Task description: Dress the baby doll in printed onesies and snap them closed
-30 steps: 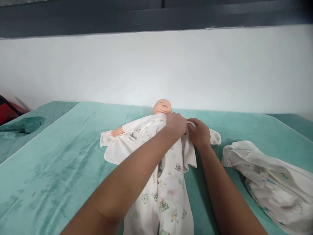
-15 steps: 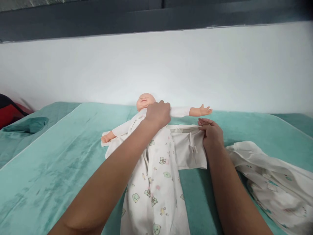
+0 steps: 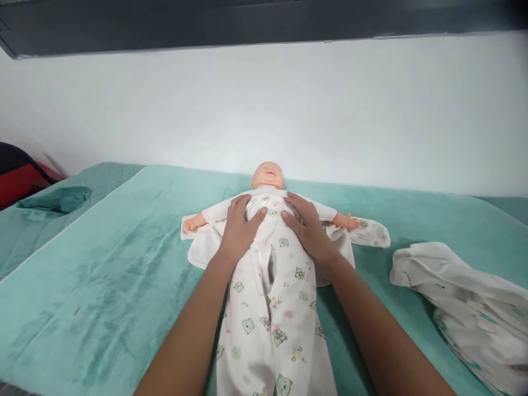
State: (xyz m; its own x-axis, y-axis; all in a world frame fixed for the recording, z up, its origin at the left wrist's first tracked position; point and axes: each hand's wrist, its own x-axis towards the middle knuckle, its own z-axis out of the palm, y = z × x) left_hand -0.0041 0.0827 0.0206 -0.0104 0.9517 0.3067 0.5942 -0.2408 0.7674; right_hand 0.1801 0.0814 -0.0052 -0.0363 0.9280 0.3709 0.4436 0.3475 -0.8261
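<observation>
A: Where is the doll [image 3: 268,177] from the fingers?

B: Right under them, on its back. Its chest lies beneath and between the left hand [image 3: 240,234] and the right hand [image 3: 310,232].

A: Are the fingers clenched?

B: No, both hands are unclenched and laid flat, thumbs pointing inward over the printed trousers [image 3: 284,275]. I can't tell whether any fingertip pinches the cloth.

A: And the long axis?

B: It runs straight away from the person. The head is just beyond the fingertips; the trouser legs come back between the wrists and forearms.

A: Which hand is nearer?

B: Neither, clearly. They flank the chest about evenly, one on each side.

A: What lies outside the fingers?

B: The doll's arms reach out past them on both sides. An open white garment [image 3: 205,246] spreads beneath, a flap showing beside each hand. Its printed sleeve [image 3: 371,233] lies to the right of the right fingers, partly under the doll's hand. Farther right, well apart, is a cloth bundle [image 3: 474,313], all on the green bedspread [image 3: 124,275].
</observation>
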